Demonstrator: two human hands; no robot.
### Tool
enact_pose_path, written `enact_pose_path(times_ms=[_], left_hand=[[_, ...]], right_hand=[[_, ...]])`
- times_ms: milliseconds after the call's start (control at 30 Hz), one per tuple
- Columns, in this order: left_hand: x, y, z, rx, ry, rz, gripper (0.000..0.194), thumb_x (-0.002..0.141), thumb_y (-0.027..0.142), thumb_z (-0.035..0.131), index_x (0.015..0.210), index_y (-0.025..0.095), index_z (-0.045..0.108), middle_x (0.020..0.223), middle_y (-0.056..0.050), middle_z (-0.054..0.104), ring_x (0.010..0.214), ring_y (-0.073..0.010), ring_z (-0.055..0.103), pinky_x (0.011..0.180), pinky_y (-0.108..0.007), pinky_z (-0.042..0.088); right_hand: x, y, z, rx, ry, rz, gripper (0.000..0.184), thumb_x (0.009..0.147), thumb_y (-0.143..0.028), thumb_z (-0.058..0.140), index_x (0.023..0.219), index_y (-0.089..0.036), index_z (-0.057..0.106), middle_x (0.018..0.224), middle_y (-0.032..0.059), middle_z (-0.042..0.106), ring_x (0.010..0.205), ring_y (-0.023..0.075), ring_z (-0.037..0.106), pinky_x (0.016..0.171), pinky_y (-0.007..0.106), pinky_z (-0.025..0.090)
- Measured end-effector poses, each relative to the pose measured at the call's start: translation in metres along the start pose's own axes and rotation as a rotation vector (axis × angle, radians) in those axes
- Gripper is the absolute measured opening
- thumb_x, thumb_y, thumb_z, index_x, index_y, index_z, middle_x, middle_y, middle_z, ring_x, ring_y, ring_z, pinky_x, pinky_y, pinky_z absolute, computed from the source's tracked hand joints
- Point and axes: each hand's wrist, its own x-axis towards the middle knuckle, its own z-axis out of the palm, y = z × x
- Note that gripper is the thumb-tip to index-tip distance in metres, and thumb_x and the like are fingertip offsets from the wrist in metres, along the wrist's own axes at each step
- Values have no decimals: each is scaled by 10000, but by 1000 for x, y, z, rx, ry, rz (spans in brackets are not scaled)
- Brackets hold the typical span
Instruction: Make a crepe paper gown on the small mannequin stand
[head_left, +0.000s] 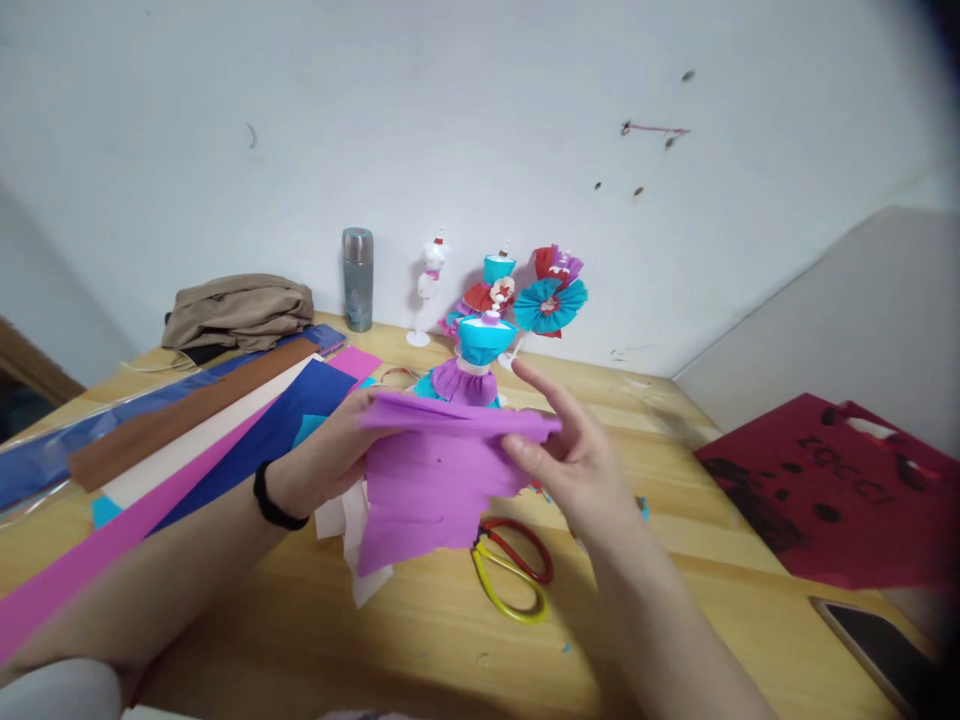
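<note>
Wooden surface (757, 610) across the lower frame, and mid-frame, left hand (330, 455) and right hand (581, 465) both pinch purple paper (427, 485), scissors (514, 566) just below!

red bag (814, 530) | dark lettering (844, 468) | appears to read "ZQCCI"

Looks like a lt. wood tbl. (375, 650). Carries bunched tan cloth (240, 310) at back L & an upright gray thermos (358, 285) near it. Holds small dress forms (486, 342) on stands near back ctr., incl. a white form (430, 287). Bears overlapping colored paper strips (199, 405) along L side, plus white paper scraps (330, 518) near ctr. Has red/yellow-handled scissors (512, 567) up front & a dark phone (874, 645) at R edge.
</note>
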Motion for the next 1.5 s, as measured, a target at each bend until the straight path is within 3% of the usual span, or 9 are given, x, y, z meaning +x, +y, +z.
enact_pose_path(times_ms=[133,300,467,700,900,1133,1233,1367,1500], left_hand=[[-2,-2,-1,49,60,-70,250,682,249,839,894,143,763,866,-69,737,756,-177,644,632,-234,482],[2,-12,-9,-44,68,-70,352,678,261,848,996,168,726,931,-66,719,845,-203,658,689,-262,511],[9,-7,-13,-10,6,-85,202,710,210,807,885,149,727,762,-30,686,667,-139,614,584,-211,463],[15,0,-23,-110,-116,-164,383,789,536,700,853,158,700,681,-36,676,560,-153,608,500,-233,459],[14,-8,-22,3,-71,-165,188,674,223,852,729,128,700,652,-29,686,549,-119,614,532,-199,487],[17,-18,-24,118,-20,137,227,694,272,844,864,153,752,820,-48,731,716,-165,659,660,-253,528],[16,-19,-25,308,22,292,182,739,281,810,880,171,774,915,-57,731,815,-185,649,710,-256,514],[15,-17,-24,460,38,417,135,786,281,769,874,179,779,926,-58,725,873,-199,632,735,-255,495],[16,-15,-23,314,-12,352,157,798,315,767,873,177,754,819,-28,707,757,-155,612,668,-227,471]], right_hand=[[7,9,-6,22,88,-52,212,775,-448,755,929,-303,757,772,18,712,664,184,627,625,331,518],[7,9,-2,31,-12,-5,338,650,-392,846,962,-300,756,838,23,740,722,203,656,650,341,556],[8,9,1,-32,124,-122,119,704,-314,810,820,-310,780,895,19,763,847,226,690,784,385,565],[13,10,-7,-131,144,-181,106,715,-265,753,779,-337,798,874,14,779,875,266,707,856,446,557],[12,8,-19,-120,28,-116,201,719,-326,705,890,-325,811,927,45,774,890,307,684,801,467,530],[16,14,-9,60,62,-52,704,702,-478,782,1362,-365,565,941,19,744,907,268,682,750,392,521],[19,20,0,103,89,77,613,647,-447,841,1220,-332,659,1043,30,741,982,261,679,809,380,535],[20,25,3,158,27,192,317,596,-443,873,815,-247,754,832,38,761,719,214,680,687,353,556],[21,29,2,115,91,93,236,607,-409,869,720,-241,747,712,8,738,595,165,637,615,317,548]])
